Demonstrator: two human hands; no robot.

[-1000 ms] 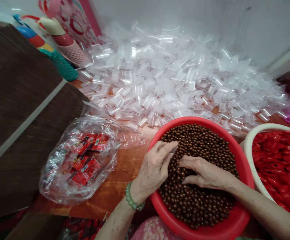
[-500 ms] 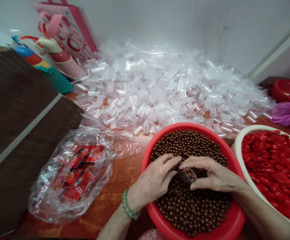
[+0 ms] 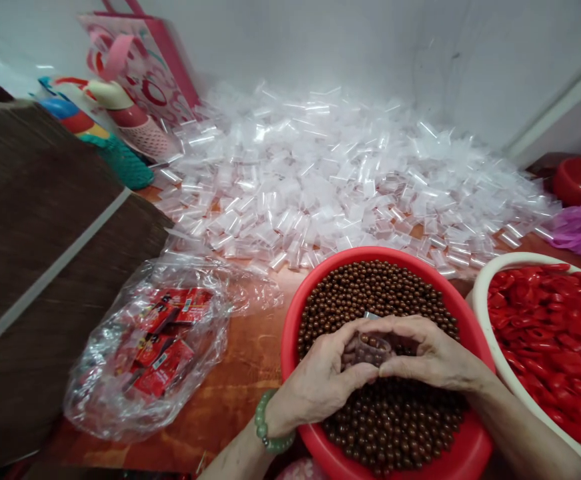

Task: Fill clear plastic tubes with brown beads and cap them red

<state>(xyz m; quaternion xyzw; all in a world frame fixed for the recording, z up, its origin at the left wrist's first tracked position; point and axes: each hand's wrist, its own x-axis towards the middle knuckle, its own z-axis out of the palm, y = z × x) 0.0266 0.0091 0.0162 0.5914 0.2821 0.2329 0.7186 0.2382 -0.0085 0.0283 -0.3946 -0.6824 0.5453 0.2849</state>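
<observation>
Transparent plastic container (image 3: 370, 356) with brown balls (image 3: 373, 342) inside is sitting over a red basin (image 3: 370, 254) of similar balls, between your left hand (image 3: 320, 380) and right hand (image 3: 426, 351). Fingers of both are curling around and grasping it, thumbs nearly meeting. You seem to be filling it; the next move is probably calling for a steady, mouth-up grip. Beyond the basin, clear plastic pieces (image 3: 320, 177) are lying heaped.
</observation>
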